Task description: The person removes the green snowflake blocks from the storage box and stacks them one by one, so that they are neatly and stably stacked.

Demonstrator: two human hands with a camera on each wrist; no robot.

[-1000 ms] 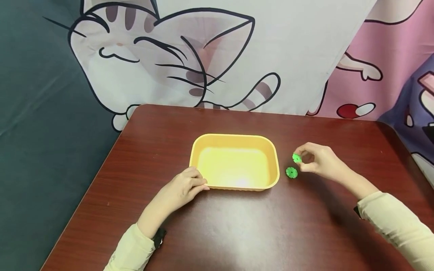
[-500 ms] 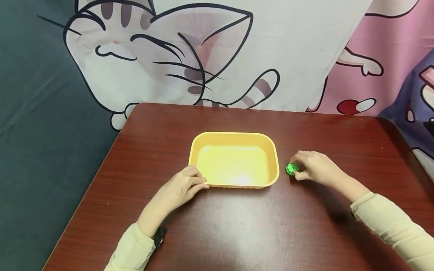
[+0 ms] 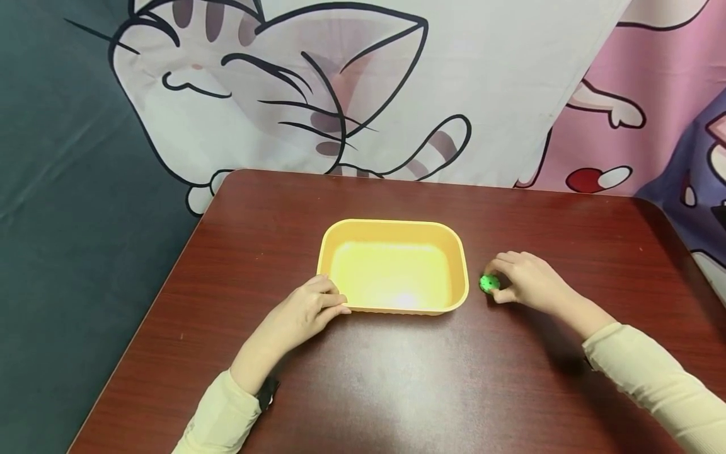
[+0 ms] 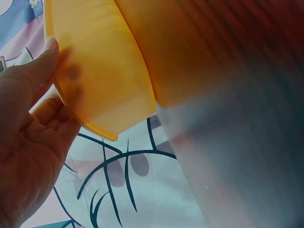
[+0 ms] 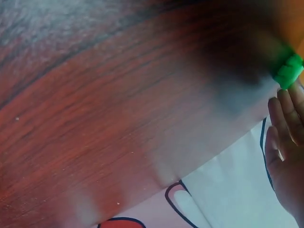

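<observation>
A yellow plastic bin (image 3: 408,310) stands on the table, with my left hand (image 3: 300,314) gripping its near left corner. In the left wrist view, the thumb lies on the outside of the bin wall (image 4: 107,71) and finger shadows show through the plastic. Right of the bin, my right hand (image 3: 530,282) pinches a small green notched disc (image 3: 488,284) between thumb and fingers, low at the table. A second such disc lies hidden or overlapped at the same spot. The right wrist view catches the green disc (image 5: 289,72) at the fingertips, partly cut off by the frame edge.
The dark red-brown wooden table (image 3: 408,378) reaches back to a cloth (image 3: 499,82) printed with a cartoon cat. Pink and purple printed cloth (image 3: 612,151) hangs at the right, and a dark green surface (image 3: 85,252) borders the table's left side.
My right hand has lowered its green disc onto the spot of the disc lying on the table, and the two now appear as one. The left hand keeps its place on the bin.
</observation>
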